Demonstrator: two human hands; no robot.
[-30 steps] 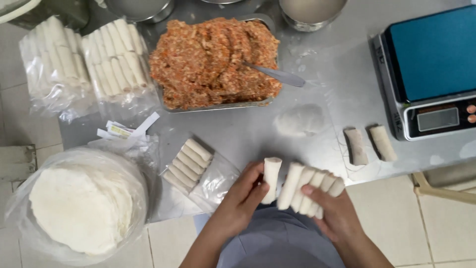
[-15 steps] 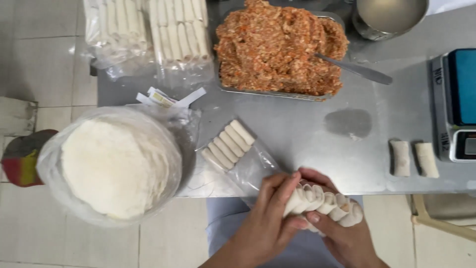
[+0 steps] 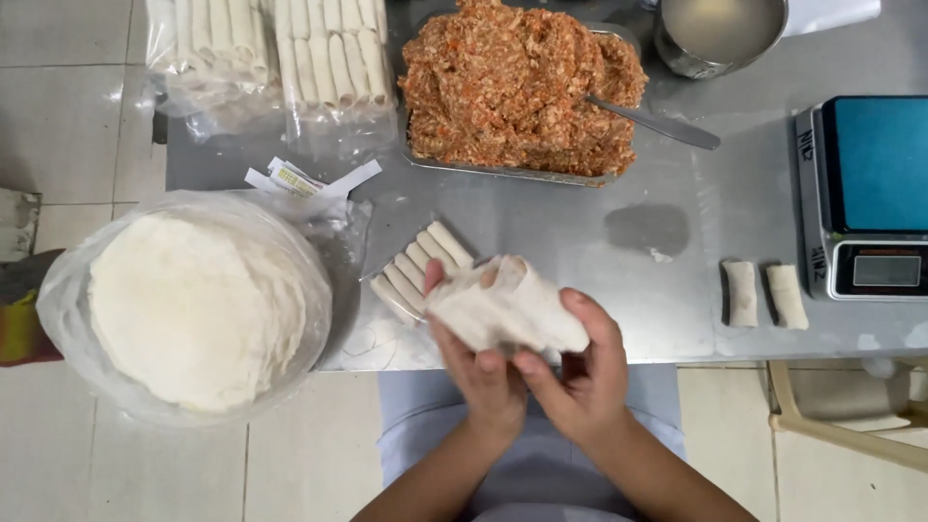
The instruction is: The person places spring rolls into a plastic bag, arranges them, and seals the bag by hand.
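Note:
Both my hands hold a bundle of pale spring rolls [image 3: 503, 307] just above the near edge of the steel table [image 3: 580, 251]. My left hand [image 3: 476, 372] grips the bundle from below and the left, with a fingertip up at its top corner. My right hand [image 3: 580, 372] cups its right end. Just behind the bundle, a clear plastic bag with several rolls [image 3: 420, 266] lies flat on the table. Two loose rolls [image 3: 764, 294] lie to the right, near the scale.
A tray of orange-brown minced filling [image 3: 517, 92] with a spoon [image 3: 652, 121] sits at the back. Two bags of packed rolls [image 3: 271, 48] lie at back left. A bagged stack of round wrappers [image 3: 188, 304] overhangs the table's left front. A blue-topped scale [image 3: 865, 193] stands right, a metal bowl [image 3: 720, 34] behind.
The row of rolls that lay spread under my hands is now gathered into one bundle and lifted. The view has shifted left and slightly closer.

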